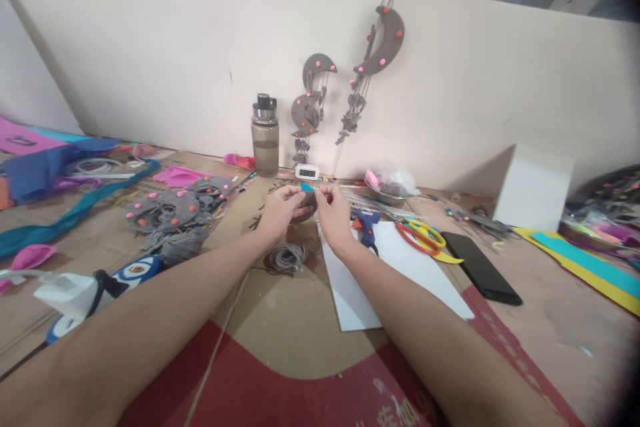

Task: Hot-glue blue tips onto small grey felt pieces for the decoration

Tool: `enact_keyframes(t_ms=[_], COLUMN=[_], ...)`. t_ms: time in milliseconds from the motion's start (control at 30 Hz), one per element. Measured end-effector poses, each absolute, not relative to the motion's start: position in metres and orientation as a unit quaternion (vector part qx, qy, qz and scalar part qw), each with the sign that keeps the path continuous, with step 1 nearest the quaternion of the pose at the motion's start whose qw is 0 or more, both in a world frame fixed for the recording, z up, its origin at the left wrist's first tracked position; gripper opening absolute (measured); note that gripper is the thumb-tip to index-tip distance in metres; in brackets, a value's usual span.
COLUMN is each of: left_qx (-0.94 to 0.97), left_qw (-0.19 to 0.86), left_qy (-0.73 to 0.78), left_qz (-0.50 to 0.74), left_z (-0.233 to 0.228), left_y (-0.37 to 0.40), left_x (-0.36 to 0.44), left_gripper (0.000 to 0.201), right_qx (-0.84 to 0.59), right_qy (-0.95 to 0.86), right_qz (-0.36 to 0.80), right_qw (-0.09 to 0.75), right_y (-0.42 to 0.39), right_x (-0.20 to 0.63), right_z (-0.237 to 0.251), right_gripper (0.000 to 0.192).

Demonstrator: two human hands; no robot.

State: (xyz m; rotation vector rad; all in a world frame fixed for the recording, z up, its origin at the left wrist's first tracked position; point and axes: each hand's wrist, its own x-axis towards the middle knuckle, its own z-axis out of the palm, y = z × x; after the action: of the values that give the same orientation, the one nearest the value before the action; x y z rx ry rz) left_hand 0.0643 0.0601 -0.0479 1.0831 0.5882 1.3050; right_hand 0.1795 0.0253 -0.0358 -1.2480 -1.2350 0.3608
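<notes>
My left hand (278, 212) and my right hand (334, 215) meet in front of me at mid-table. Between them is a dark grey crescent (303, 212), which looks like felt, with the fingers of both hands pinched at its upper part. A small teal piece (307, 187) shows at the fingertips, and exactly which fingers grip it is hard to make out. Below the hands a coil of grey cord (287, 257) lies on the cardboard (280, 327). Close beside my right hand are a blue glue gun (369, 227) and white sheets (400, 280).
A water bottle (265, 147) and a small digital clock (307, 172) stand near the wall. Grey moon hangings (387, 47) hang there. To the right lie scissors (417, 237) and a black phone (481, 268). On the left are decorated grey rings (163, 208) and a power strip (137, 270).
</notes>
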Motion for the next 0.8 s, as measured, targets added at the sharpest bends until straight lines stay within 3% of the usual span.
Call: enact_keyframes(t_ms=[800], left_qx=[0.472], left_qw=[0.648], left_qy=[0.248], left_qz=[0.544], left_z=[-0.044], left_y=[0.058], left_x=[0.06], left_gripper=[0.021], right_qx=[-0.52], right_qy=[-0.511], right_qz=[0.247], right_qw=[0.638], right_y=[0.04], right_x=[0.185], right_z=[-0.044], right_gripper=[0.022])
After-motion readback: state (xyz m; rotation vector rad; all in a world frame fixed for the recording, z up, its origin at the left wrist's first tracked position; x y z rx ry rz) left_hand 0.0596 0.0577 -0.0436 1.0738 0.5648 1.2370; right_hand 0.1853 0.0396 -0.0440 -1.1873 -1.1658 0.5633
